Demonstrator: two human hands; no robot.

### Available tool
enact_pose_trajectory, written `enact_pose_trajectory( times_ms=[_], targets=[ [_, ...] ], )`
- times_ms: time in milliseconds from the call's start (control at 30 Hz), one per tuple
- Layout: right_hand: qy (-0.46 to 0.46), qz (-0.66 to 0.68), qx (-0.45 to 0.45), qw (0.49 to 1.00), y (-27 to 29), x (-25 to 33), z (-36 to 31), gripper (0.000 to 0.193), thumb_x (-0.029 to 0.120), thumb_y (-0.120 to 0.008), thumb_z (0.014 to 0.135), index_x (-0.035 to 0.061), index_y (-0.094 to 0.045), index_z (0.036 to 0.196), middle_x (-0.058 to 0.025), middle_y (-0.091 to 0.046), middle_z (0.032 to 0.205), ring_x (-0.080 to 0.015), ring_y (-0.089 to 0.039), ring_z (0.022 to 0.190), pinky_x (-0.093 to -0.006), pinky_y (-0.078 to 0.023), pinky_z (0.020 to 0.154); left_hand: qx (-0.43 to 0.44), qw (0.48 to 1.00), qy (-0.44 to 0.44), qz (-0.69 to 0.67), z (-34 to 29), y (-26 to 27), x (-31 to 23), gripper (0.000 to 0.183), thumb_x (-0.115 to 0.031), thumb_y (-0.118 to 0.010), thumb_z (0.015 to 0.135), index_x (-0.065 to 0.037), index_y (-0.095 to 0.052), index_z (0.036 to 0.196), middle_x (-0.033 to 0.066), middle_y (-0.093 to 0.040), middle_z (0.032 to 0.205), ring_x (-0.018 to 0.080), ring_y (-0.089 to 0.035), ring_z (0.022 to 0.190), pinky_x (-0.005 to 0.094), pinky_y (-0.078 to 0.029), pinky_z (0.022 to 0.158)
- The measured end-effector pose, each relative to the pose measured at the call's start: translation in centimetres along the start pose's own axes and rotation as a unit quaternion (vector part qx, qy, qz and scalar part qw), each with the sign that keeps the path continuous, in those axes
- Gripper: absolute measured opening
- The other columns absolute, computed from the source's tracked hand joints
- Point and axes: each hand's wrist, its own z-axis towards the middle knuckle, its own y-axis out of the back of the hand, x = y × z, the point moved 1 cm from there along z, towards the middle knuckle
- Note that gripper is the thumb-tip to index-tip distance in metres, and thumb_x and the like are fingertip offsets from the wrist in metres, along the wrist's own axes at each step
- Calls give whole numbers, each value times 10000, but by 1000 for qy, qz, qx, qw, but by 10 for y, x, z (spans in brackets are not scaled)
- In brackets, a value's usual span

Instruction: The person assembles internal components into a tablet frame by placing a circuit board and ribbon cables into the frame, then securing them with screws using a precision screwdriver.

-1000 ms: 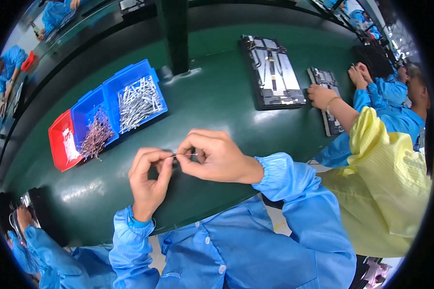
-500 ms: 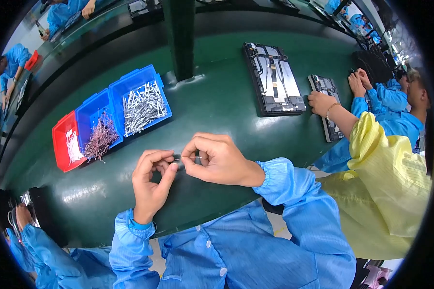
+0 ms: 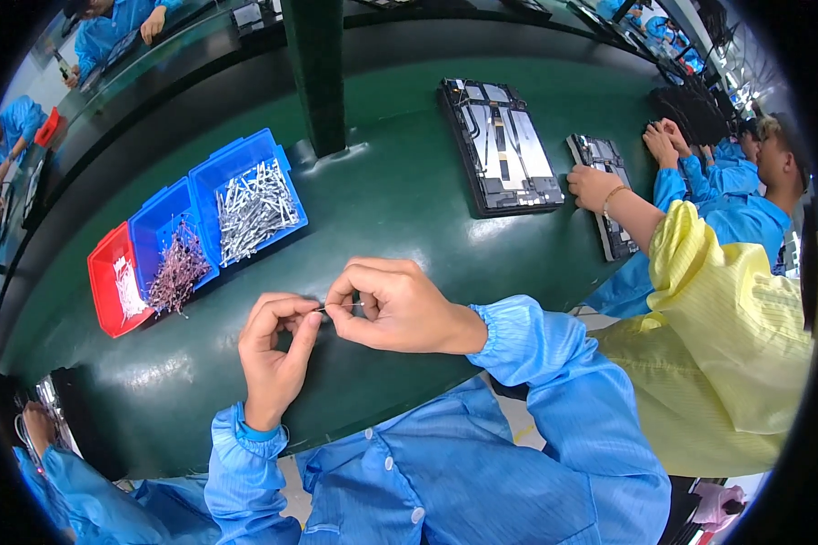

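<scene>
A short, thin wire (image 3: 322,310) runs between my two hands above the green tabletop. My left hand (image 3: 277,350) pinches its left end between thumb and forefinger. On the other side my right hand (image 3: 391,306) grips the wire with thumb and bent forefinger, and a bit of the wire shows inside the curl of those fingers. Its exact kind is too small to make out. Left of my hands, a blue bin (image 3: 138,238) holds a tangle of thin pinkish-brown wires (image 3: 180,271). Another blue bin (image 3: 291,186) is filled with silvery-white strips (image 3: 256,211).
A red bin (image 3: 103,272) with small white pieces stands at the far left. Behind the bins rises a dark green post (image 3: 316,82). An opened tablet-like device (image 3: 504,150) lies back right; a co-worker's hand (image 3: 593,188) touches a smaller one (image 3: 620,238).
My left thumb and forefinger have closed on the wire's end, and the hands are nearer each other. The whole view has shifted slightly.
</scene>
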Motion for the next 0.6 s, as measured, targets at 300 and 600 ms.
enact_pose_trajectory(
  times_ms=[300,600],
  targets=[
    [-7,2,3,1000,0,2,1,90,15,-745,820,6,-669,867,-34,-649,802,-28,-439,476,-234,-329,429,-13,1000,-17,21,0,0,-1,101,26,-736,872,17,-684,958,64,-643,941,96,-577,771,230,-470,669],
    [0,2,1,1000,-1,-1,-1,98,13,-753,810,11,-669,860,-32,-647,783,-41,-454,475,-233,-336,430,-7,996,-58,62,1,0,-1,114,30,-755,854,15,-686,943,72,-650,910,101,-578,710,233,-472,631]
  ],
)
